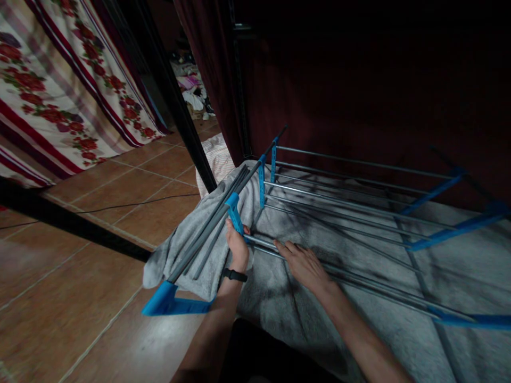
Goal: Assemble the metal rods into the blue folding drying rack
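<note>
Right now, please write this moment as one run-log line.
left hand: gripping blue bracket | right hand: on metal rods | grey cloth: underneath

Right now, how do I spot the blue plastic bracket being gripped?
Find the silvery metal rod rack over the grey fleecy blanket. At the rack's left end are short blue plastic brackets; the gripped bracket alone has the left hand at its lower end.

Glossy metal rods [359, 278], plastic brackets [234, 211]

left hand [238, 246] curled closed | right hand [302, 263] palm down, loosely extended
</note>
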Action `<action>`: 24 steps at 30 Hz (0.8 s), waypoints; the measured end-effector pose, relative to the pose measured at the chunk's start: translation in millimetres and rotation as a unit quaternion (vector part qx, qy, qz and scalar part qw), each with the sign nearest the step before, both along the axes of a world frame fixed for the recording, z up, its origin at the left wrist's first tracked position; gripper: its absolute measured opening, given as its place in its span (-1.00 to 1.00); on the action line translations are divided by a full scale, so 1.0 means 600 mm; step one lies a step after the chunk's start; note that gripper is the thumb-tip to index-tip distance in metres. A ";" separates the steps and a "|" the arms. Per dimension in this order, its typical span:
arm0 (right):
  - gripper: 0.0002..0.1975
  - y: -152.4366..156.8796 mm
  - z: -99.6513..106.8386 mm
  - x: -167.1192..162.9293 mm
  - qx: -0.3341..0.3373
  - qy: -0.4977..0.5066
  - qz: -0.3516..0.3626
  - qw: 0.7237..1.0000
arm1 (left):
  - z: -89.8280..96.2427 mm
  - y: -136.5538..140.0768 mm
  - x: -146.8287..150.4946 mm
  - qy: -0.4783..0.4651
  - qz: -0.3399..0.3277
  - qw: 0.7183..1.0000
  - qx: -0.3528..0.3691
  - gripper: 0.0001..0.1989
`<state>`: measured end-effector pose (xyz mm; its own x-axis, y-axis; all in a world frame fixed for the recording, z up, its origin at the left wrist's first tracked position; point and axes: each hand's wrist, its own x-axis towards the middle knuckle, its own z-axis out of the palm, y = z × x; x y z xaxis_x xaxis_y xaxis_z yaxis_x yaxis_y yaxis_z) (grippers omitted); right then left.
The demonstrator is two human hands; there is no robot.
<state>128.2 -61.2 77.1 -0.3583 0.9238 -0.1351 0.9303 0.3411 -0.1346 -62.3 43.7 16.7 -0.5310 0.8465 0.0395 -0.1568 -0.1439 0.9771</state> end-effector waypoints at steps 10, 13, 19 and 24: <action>-0.30 0.004 0.000 0.003 -0.007 0.019 0.002 1.000 | 0.000 -0.004 -0.008 0.032 -0.010 0.999 -0.011 -0.26; -0.31 0.004 -0.004 0.004 -0.003 0.022 0.008 1.000 | 0.003 -0.005 -0.007 0.030 -0.006 0.999 -0.006 -0.26; -0.30 0.007 -0.007 0.008 0.000 0.030 0.020 0.999 | 0.008 -0.005 -0.004 0.010 -0.009 1.000 0.003 -0.30; -0.33 0.011 -0.001 0.008 -0.009 0.041 0.016 0.999 | 0.008 -0.003 -0.006 -0.012 -0.015 1.000 0.001 -0.35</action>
<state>133.1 -54.9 76.7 -0.3972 0.9097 -0.1208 0.9049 0.3664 -0.2164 -65.8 41.9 21.3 -0.5064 0.8619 0.0285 -0.1848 -0.1407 0.9727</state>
